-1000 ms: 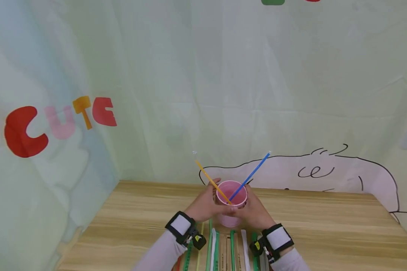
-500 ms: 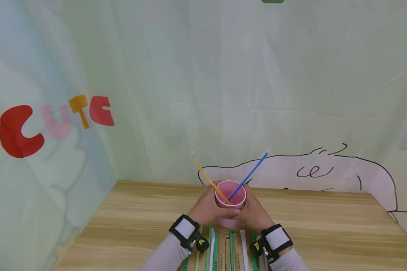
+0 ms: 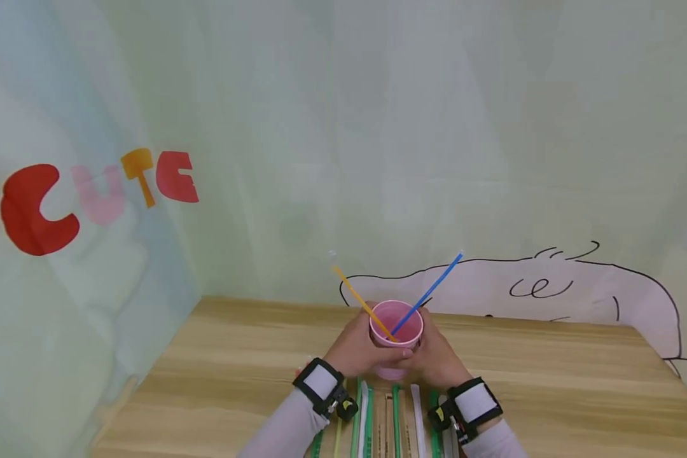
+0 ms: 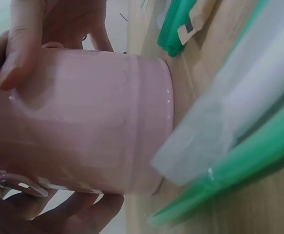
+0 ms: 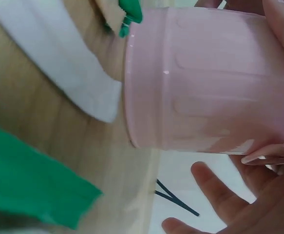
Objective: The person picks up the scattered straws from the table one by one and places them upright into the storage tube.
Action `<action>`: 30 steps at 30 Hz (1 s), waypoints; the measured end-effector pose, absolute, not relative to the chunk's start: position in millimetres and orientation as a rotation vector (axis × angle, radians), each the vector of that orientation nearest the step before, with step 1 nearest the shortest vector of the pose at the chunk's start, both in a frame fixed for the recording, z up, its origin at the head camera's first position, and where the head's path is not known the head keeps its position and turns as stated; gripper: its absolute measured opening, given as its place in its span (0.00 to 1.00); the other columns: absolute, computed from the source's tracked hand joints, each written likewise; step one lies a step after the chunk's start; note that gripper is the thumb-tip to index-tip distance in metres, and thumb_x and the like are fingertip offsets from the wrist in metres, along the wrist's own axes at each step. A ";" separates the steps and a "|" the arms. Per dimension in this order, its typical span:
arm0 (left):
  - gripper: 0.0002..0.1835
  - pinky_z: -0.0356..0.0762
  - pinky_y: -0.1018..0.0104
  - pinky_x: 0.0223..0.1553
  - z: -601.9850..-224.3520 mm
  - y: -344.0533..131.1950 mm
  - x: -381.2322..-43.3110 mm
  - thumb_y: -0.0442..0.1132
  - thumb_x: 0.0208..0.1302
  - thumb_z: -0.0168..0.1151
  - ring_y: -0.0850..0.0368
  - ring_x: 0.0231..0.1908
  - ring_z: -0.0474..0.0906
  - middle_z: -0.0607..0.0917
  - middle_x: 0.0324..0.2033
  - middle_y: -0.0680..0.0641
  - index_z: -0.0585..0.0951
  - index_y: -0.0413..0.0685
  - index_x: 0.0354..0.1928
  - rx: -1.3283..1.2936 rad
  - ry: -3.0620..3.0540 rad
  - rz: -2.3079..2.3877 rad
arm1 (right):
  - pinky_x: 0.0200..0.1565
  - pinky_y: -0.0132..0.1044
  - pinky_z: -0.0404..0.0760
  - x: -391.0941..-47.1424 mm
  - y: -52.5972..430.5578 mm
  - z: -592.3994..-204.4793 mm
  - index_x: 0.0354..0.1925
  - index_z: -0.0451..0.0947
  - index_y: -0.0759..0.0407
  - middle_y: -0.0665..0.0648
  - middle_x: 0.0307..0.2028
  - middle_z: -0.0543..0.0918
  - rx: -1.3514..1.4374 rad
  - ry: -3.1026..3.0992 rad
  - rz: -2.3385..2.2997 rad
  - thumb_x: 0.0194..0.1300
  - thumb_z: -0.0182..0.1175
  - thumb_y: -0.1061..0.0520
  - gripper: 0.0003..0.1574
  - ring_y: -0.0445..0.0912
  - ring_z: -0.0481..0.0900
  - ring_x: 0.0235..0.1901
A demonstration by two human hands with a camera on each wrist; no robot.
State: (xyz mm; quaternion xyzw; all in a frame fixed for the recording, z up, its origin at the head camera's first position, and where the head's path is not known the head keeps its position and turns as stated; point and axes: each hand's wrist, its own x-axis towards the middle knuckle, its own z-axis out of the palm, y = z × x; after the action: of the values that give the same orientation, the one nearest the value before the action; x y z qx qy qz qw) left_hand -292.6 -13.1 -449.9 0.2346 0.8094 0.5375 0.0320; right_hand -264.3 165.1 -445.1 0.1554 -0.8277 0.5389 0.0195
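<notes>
In the head view a pink pail stands near the middle of the table. My left hand grips it from the left, and my right hand from the right, with the thumbs meeting across its near side. An orange straw leans leftward out of the pail, and a blue straw leans rightward; both have clear tips. The left wrist view gives the pail's ribbed wall close up, a thumb resting on it. Fingers of my right hand spread behind the pail in the right wrist view, beside a small handle ear.
Several long thin sticks in green, white and brown wrappers lie side by side in front of the pail, among them a green one and a white one. The wooden table meets a printed curtain at its back edge.
My left hand has wrapped closer around the pail, its wrist shifting slightly right. The pail and both straws keep nearly the same place, while the head view has shifted a little.
</notes>
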 end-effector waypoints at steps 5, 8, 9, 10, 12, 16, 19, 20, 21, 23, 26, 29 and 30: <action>0.49 0.73 0.60 0.56 -449.4 -10.1 -294.5 0.62 0.39 0.78 0.68 0.53 0.70 0.76 0.54 0.61 0.64 0.67 0.65 0.714 2.462 1.623 | 0.63 0.65 0.61 -258.3 174.0 -433.7 0.69 0.55 0.55 0.60 0.62 0.69 0.496 -2.647 1.615 0.38 0.81 0.56 0.65 0.53 0.64 0.61; 0.49 0.74 0.58 0.56 -449.1 -10.2 -294.6 0.61 0.40 0.78 0.67 0.53 0.69 0.75 0.55 0.62 0.64 0.68 0.65 0.694 2.445 1.607 | 0.61 0.69 0.61 -249.6 186.7 -423.4 0.71 0.53 0.54 0.61 0.66 0.66 0.331 -2.800 1.423 0.42 0.79 0.46 0.66 0.57 0.60 0.64; 0.49 0.75 0.56 0.56 -448.7 -10.1 -294.6 0.61 0.40 0.78 0.67 0.53 0.69 0.75 0.55 0.61 0.63 0.68 0.65 0.690 2.439 1.607 | 0.59 0.70 0.63 -246.8 192.7 -421.4 0.71 0.53 0.54 0.61 0.66 0.65 0.252 -2.851 1.335 0.43 0.78 0.42 0.65 0.57 0.59 0.64; 0.49 0.75 0.55 0.56 -448.2 -10.1 -294.5 0.61 0.40 0.78 0.66 0.53 0.69 0.75 0.55 0.61 0.63 0.68 0.65 0.682 2.432 1.605 | 0.58 0.70 0.65 -246.6 200.0 -421.5 0.71 0.54 0.54 0.61 0.67 0.65 0.232 -2.875 1.275 0.45 0.76 0.38 0.64 0.58 0.59 0.64; 0.49 0.75 0.53 0.55 -447.9 -10.1 -295.3 0.61 0.40 0.78 0.65 0.53 0.70 0.75 0.55 0.60 0.63 0.67 0.65 0.678 2.427 1.605 | 0.56 0.67 0.69 -239.1 210.3 -412.2 0.68 0.60 0.56 0.62 0.63 0.70 0.223 -2.885 1.196 0.50 0.72 0.35 0.56 0.59 0.64 0.61; 0.49 0.76 0.53 0.54 -449.1 -9.7 -296.7 0.60 0.40 0.78 0.64 0.53 0.70 0.75 0.55 0.60 0.63 0.66 0.65 0.672 2.436 1.597 | 0.49 0.58 0.78 -221.3 226.0 -400.3 0.60 0.70 0.59 0.61 0.52 0.79 0.179 -2.912 1.081 0.55 0.68 0.35 0.44 0.55 0.74 0.52; 0.48 0.77 0.52 0.53 -450.3 -8.8 -297.8 0.59 0.41 0.78 0.63 0.53 0.70 0.75 0.55 0.59 0.64 0.64 0.65 0.694 2.441 1.601 | 0.41 0.48 0.82 -208.1 234.1 -398.2 0.52 0.76 0.59 0.57 0.42 0.82 0.079 -2.965 1.023 0.56 0.68 0.38 0.35 0.49 0.78 0.42; 0.47 0.77 0.53 0.53 -450.9 -8.1 -298.3 0.59 0.42 0.78 0.63 0.53 0.70 0.75 0.55 0.58 0.64 0.64 0.65 0.704 2.440 1.603 | 0.37 0.45 0.82 -204.1 236.9 -398.6 0.50 0.77 0.59 0.56 0.39 0.83 0.044 -2.992 0.990 0.57 0.68 0.38 0.32 0.47 0.78 0.38; 0.47 0.77 0.53 0.53 -451.3 -7.5 -298.9 0.59 0.42 0.78 0.63 0.53 0.70 0.75 0.55 0.58 0.64 0.63 0.65 0.715 2.438 1.607 | 0.34 0.43 0.80 -200.3 239.8 -399.4 0.47 0.77 0.59 0.55 0.36 0.82 0.015 -3.019 0.958 0.57 0.68 0.39 0.30 0.46 0.77 0.35; 0.47 0.77 0.54 0.53 -451.8 -6.1 -299.6 0.59 0.42 0.77 0.63 0.53 0.70 0.75 0.55 0.58 0.64 0.64 0.65 0.725 2.434 1.604 | 0.29 0.40 0.77 -193.3 245.2 -402.8 0.42 0.78 0.59 0.53 0.30 0.81 -0.064 -3.082 0.891 0.58 0.67 0.41 0.25 0.44 0.75 0.29; 0.46 0.77 0.56 0.53 -452.4 -4.1 -300.5 0.60 0.42 0.77 0.65 0.53 0.69 0.74 0.55 0.60 0.64 0.66 0.65 0.722 2.425 1.597 | 0.25 0.39 0.72 -184.1 251.7 -410.5 0.35 0.78 0.58 0.52 0.24 0.79 -0.112 -3.170 0.774 0.58 0.66 0.44 0.19 0.45 0.72 0.24; 0.46 0.77 0.56 0.53 -452.4 -3.3 -300.5 0.59 0.42 0.78 0.65 0.53 0.69 0.74 0.55 0.60 0.64 0.67 0.65 0.707 2.423 1.593 | 0.23 0.38 0.69 -177.6 254.4 -421.1 0.29 0.78 0.56 0.51 0.20 0.76 -0.164 -3.232 0.719 0.58 0.66 0.46 0.16 0.45 0.70 0.22; 0.46 0.77 0.55 0.53 -452.4 -3.1 -300.5 0.58 0.42 0.78 0.65 0.54 0.69 0.74 0.55 0.60 0.64 0.67 0.65 0.704 2.421 1.594 | 0.23 0.37 0.68 -175.8 254.7 -424.8 0.28 0.77 0.56 0.51 0.20 0.76 -0.176 -3.247 0.705 0.58 0.66 0.46 0.16 0.45 0.70 0.22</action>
State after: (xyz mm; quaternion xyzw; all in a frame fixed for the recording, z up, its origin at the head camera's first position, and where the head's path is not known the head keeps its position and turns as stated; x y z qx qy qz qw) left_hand -300.5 -3.1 -452.4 0.2354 0.8091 0.5327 0.0792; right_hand -175.8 254.7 -424.8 -0.0526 -0.9716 0.2111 -0.0927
